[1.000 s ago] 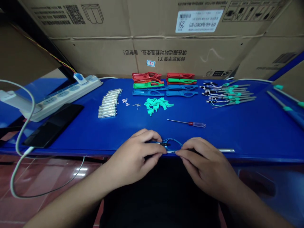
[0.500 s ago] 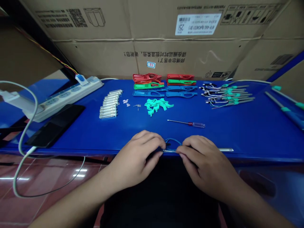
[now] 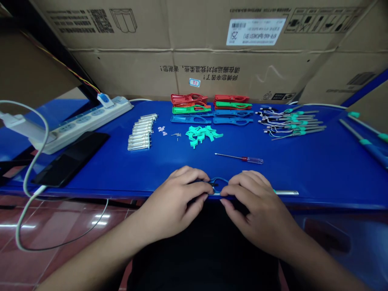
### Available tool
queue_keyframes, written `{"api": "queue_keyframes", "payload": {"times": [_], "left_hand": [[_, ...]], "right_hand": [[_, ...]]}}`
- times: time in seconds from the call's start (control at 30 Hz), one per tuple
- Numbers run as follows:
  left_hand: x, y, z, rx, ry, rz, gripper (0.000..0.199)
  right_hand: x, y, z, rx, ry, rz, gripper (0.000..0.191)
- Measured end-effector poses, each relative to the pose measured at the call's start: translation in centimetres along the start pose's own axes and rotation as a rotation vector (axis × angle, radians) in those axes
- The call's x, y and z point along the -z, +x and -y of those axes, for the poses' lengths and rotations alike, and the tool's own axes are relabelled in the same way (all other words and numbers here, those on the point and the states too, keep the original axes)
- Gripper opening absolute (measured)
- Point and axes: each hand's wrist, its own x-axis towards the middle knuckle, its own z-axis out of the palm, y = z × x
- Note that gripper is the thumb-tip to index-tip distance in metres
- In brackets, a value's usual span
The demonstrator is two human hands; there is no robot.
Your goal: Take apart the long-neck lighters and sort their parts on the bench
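Observation:
At the table's front edge lies a blue lighter casing half (image 3: 222, 179), its looped part showing between my hands. My left hand (image 3: 184, 198) is closed over its left end, fingertips and thumb pinching near a small black part (image 3: 214, 185). My right hand (image 3: 253, 202) curls over the other end, its fingertips on the casing and thumb slightly apart below. A silver metal tube (image 3: 286, 192) sticks out to the right from under my right hand. Both palms hide much of the casing. A screwdriver (image 3: 251, 160) with a clear handle lies just beyond.
Behind lie teal triggers (image 3: 200, 135), clear fuel tanks (image 3: 139, 131), tiny pink parts (image 3: 163, 130) and pins (image 3: 176, 134). Farther back are coloured casing halves (image 3: 232, 113) and, right, wired metal tubes (image 3: 303, 121). A phone (image 3: 71, 159) and power strip (image 3: 86, 121) occupy the left.
My right hand has shifted slightly left and its thumb has parted from the fingers. The white wire seen between my hands now shows less. My left hand stays nearly in place.

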Motion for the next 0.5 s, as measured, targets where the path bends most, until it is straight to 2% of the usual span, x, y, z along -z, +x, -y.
{"api": "queue_keyframes", "payload": {"times": [0.2, 0.5], "left_hand": [[0.6, 0.5, -0.2, 0.001, 0.004, 0.054, 0.022], [0.2, 0.2, 0.0, 0.015, -0.065, -0.035, 0.013]], "right_hand": [[0.9, 0.9, 0.4, -0.035, -0.022, 0.128, 0.012], [1.1, 1.2, 0.8, 0.018, -0.076, 0.116, 0.016]]}}
